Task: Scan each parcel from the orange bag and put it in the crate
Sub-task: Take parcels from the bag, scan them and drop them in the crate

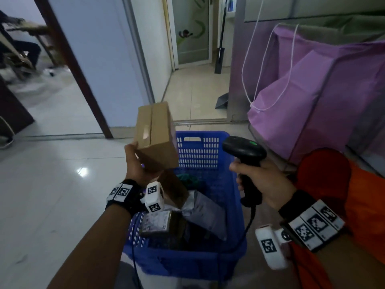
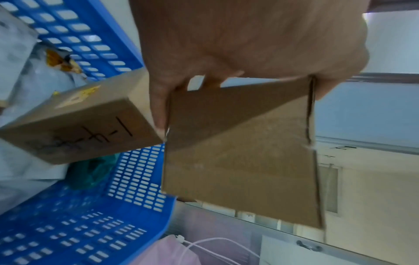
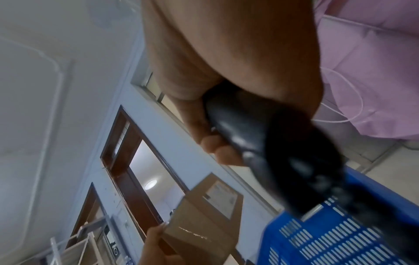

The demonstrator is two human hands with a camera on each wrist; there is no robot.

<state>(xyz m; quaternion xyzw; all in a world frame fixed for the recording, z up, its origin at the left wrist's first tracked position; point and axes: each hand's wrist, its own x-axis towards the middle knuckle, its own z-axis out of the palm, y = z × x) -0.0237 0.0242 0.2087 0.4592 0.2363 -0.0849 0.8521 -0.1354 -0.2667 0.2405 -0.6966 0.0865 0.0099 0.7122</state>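
Above the far left corner of the blue crate (image 1: 200, 151), a brown cardboard parcel (image 1: 155, 134) is held up, tilted, with its taped seam facing the head camera. The left hand (image 1: 137, 163) grips it from below and from the side, thumb on the near left edge and fingers (image 2: 158, 107) curled around the opposite face, as the left wrist view shows. A white label (image 3: 221, 195) sits on the side turned toward the right wrist camera. Just right of the parcel, over the crate's right rim, the right hand (image 1: 264, 180) is wrapped around the handle of a black barcode scanner (image 1: 244, 153), whose head points left toward the parcel and shows a small green light on top; its cable (image 1: 248, 226) drops down across the crate's right wall. Inside the crate lie another cardboard box with handwriting on it (image 2: 77, 125), a grey plastic mailer (image 1: 206, 209), a dark packet with a printed label (image 1: 156, 224) and something green (image 1: 188, 180) near the far wall. To the right of the crate, beside the right forearm, is the orange bag (image 1: 354, 201). Behind it stands a purple fabric bag with white cord handles (image 1: 308, 97). The floor (image 1: 52, 195) is glossy pale tile.
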